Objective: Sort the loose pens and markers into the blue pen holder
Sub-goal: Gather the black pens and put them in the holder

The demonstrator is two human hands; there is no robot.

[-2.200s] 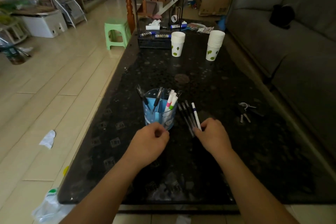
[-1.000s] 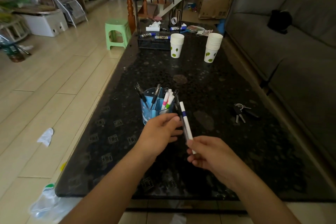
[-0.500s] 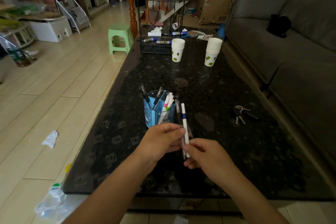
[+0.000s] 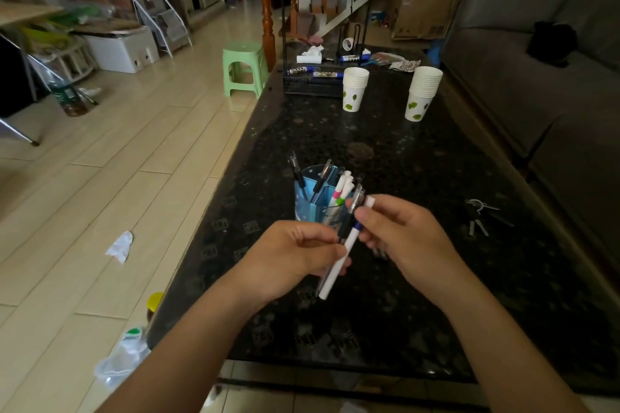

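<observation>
The blue pen holder (image 4: pixel 310 208) stands on the dark stone table (image 4: pixel 419 295), with several pens and white markers upright in it. Just in front of it, above the table, both hands grip a small bundle of pens (image 4: pixel 347 238): a white marker with a blue band and dark pens beside it. My left hand (image 4: pixel 295 255) is closed around the bundle's lower half. My right hand (image 4: pixel 399 235) pinches its upper end, with the thumb over the white marker near its cap. The bundle tilts, top toward the holder.
Keys (image 4: pixel 479 214) lie to the right on the table. Two stacks of paper cups (image 4: pixel 355 89) (image 4: pixel 423 92) and a black wire rack (image 4: pixel 312 84) with markers stand at the far end. A grey sofa (image 4: pixel 553 94) runs along the right. The tiled floor lies left.
Both hands lifted the loose pens off the table as a bundle and raised it toward the holder. The bundle now tilts more, and my right hand has slid up to its top end.
</observation>
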